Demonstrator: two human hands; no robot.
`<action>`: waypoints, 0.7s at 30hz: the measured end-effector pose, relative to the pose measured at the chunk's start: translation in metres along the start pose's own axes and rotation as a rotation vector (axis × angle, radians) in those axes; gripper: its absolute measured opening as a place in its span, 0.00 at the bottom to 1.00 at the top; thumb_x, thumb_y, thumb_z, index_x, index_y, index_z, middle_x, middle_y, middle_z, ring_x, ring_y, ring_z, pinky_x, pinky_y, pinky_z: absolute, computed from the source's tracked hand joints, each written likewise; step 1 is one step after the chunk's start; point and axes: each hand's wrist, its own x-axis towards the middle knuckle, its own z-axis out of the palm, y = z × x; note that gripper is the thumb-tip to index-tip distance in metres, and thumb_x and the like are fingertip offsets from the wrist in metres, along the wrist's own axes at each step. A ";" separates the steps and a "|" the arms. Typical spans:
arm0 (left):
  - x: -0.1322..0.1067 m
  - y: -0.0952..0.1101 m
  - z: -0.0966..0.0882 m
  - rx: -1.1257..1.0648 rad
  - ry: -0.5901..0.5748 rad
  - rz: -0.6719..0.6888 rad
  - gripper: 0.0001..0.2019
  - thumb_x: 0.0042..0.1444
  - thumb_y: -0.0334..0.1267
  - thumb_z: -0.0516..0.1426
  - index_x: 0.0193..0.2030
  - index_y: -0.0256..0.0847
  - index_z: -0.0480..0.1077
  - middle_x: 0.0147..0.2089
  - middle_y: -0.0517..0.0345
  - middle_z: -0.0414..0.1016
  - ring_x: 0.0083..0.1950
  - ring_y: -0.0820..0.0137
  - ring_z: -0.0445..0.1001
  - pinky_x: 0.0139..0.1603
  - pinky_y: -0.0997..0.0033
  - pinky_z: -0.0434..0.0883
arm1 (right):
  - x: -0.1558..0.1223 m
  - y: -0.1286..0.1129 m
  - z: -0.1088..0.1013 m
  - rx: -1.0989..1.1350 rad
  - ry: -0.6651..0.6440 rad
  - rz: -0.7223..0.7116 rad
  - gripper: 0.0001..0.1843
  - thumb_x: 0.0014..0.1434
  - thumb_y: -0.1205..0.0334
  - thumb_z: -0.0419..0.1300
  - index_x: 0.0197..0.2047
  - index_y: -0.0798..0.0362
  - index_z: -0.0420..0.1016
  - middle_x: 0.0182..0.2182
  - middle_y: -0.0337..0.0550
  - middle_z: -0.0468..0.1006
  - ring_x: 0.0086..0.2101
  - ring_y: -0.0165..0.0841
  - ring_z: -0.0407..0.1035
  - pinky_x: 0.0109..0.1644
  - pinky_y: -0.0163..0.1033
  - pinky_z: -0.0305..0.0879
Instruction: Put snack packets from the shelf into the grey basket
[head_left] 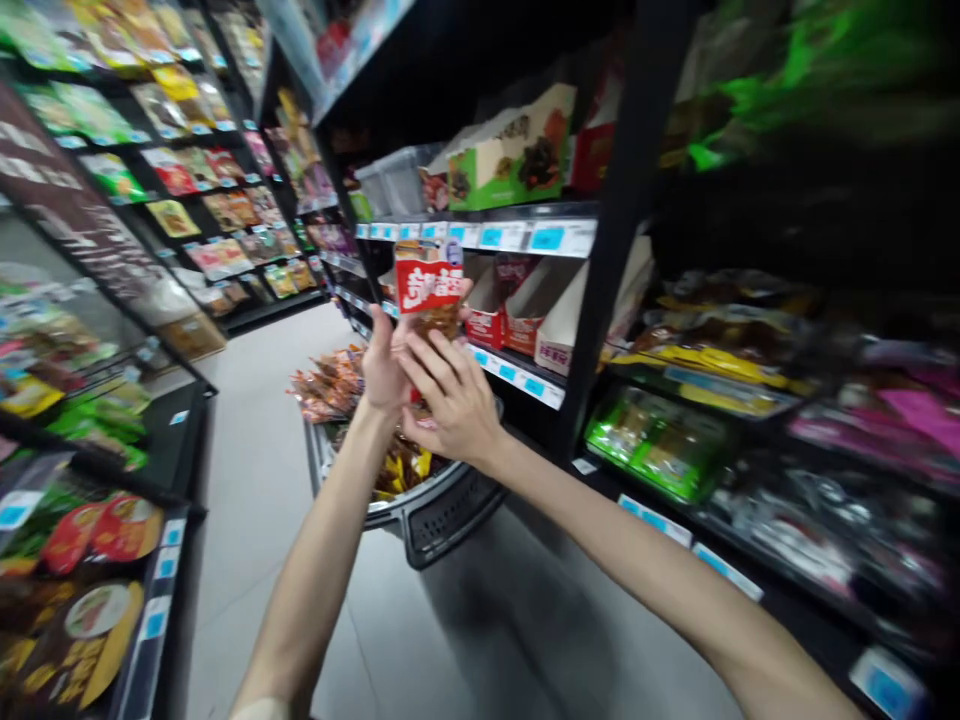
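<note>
A red and white snack packet with a clear lower half is held upright in front of the right-hand shelves. My left hand grips it from the left and below. My right hand is wrapped over its lower part, fingers pressed against the packet. Both hands sit above a dark shopping basket filled with orange and yellow snack bags.
Black shelving with blue price tags lines the right side, holding open cardboard display boxes and green packets. More stocked racks stand on the left. A pale floor aisle runs away between them.
</note>
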 end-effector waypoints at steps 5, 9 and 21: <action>0.011 -0.016 -0.002 0.020 0.003 0.017 0.26 0.52 0.53 0.66 0.55 0.46 0.74 0.60 0.54 0.76 0.60 0.59 0.76 0.60 0.63 0.75 | -0.001 0.015 0.002 0.090 -0.069 0.070 0.30 0.67 0.59 0.53 0.69 0.59 0.64 0.70 0.53 0.62 0.72 0.42 0.47 0.74 0.50 0.52; 0.017 -0.028 -0.007 0.027 0.113 -0.026 0.24 0.39 0.34 0.72 0.45 0.43 0.73 0.45 0.60 0.79 0.39 0.74 0.78 0.45 0.76 0.76 | -0.008 0.027 0.005 0.148 -0.084 0.101 0.25 0.67 0.64 0.52 0.66 0.58 0.67 0.66 0.52 0.66 0.68 0.40 0.56 0.72 0.47 0.56; 0.061 -0.047 -0.012 0.418 0.241 -0.117 0.26 0.35 0.36 0.75 0.36 0.40 0.64 0.31 0.65 0.70 0.31 0.76 0.72 0.29 0.78 0.71 | -0.005 0.059 0.045 0.418 0.041 0.816 0.09 0.72 0.61 0.53 0.51 0.49 0.72 0.48 0.41 0.72 0.43 0.30 0.72 0.50 0.34 0.68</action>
